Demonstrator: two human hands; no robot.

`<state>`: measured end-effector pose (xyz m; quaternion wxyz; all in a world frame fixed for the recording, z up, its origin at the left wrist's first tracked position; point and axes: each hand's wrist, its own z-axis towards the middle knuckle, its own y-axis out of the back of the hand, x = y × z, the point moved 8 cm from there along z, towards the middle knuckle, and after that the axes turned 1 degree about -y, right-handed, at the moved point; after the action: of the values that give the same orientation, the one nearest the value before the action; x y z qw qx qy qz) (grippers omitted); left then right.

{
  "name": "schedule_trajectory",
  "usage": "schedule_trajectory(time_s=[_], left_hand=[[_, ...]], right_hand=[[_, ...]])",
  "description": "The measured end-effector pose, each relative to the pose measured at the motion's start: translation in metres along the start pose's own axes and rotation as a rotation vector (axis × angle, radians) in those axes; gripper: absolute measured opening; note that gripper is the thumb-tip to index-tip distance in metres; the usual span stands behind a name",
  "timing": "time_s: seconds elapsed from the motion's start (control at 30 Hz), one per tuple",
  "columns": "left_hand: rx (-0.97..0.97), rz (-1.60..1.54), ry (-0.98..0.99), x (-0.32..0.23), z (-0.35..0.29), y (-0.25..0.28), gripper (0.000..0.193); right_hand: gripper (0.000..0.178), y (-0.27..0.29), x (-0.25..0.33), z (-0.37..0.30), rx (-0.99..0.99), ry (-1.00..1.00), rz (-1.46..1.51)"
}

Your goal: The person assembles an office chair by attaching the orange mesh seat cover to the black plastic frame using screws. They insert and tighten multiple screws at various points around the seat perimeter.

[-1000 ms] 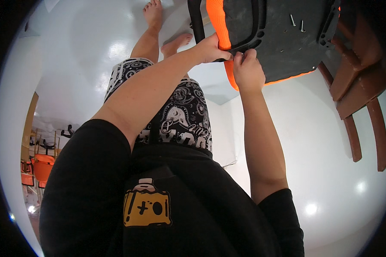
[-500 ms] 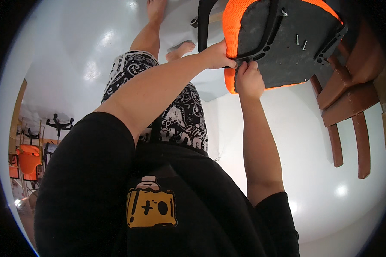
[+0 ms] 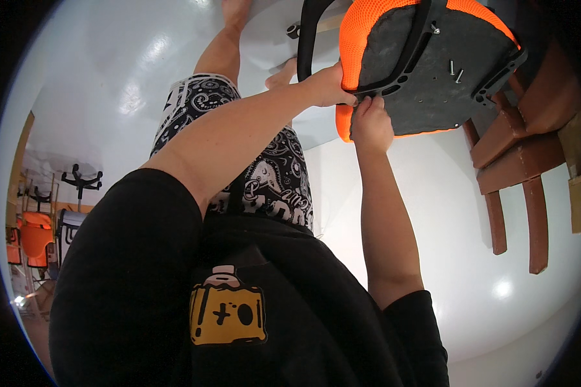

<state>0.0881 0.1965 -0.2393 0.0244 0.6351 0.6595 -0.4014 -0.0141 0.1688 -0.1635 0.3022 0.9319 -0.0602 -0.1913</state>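
An orange mesh chair seat [image 3: 368, 39] lies turned over, its dark grey underside [image 3: 432, 84] facing me at the top of the view. A black armrest loop [image 3: 306, 39] is fixed along its left edge. My left hand [image 3: 329, 84] grips the seat's left edge by the black bracket. Just below it, my right hand [image 3: 371, 122] pinches the near orange rim. Two silver screws [image 3: 455, 68] stick up from the underside. My legs in patterned shorts [image 3: 265, 174] stand under the seat.
A brown wooden chair [image 3: 516, 161] stands close on the right, touching or nearly touching the seat. Far left are a black star-shaped chair base [image 3: 81, 180] and orange chairs [image 3: 32, 235]. The floor [image 3: 432, 258] is white and glossy.
The seat has swung and tilted, so more of its orange mesh edge now shows at the top. Both hands have kept their hold on its near edge.
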Motion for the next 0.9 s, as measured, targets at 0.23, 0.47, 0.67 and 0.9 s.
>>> schedule_trajectory(time_s=[0.23,0.47,0.67,0.9], left_hand=[[-0.02,-0.045,-0.067,0.005,0.003,0.004,0.063],[-0.004,-0.036,0.033,0.002,-0.001,0.004,0.063],[0.006,-0.04,0.019,0.013,0.002,0.0,0.065],[-0.012,0.029,0.044,0.01,-0.002,0.004,0.066]], right_hand=[[0.03,-0.002,-0.005,0.003,-0.004,0.017,0.086],[0.032,0.003,-0.001,-0.003,0.095,-0.04,0.128],[0.03,-0.027,-0.026,0.001,0.245,-0.254,0.507],[0.028,0.011,0.02,-0.013,0.079,0.111,-0.244]])
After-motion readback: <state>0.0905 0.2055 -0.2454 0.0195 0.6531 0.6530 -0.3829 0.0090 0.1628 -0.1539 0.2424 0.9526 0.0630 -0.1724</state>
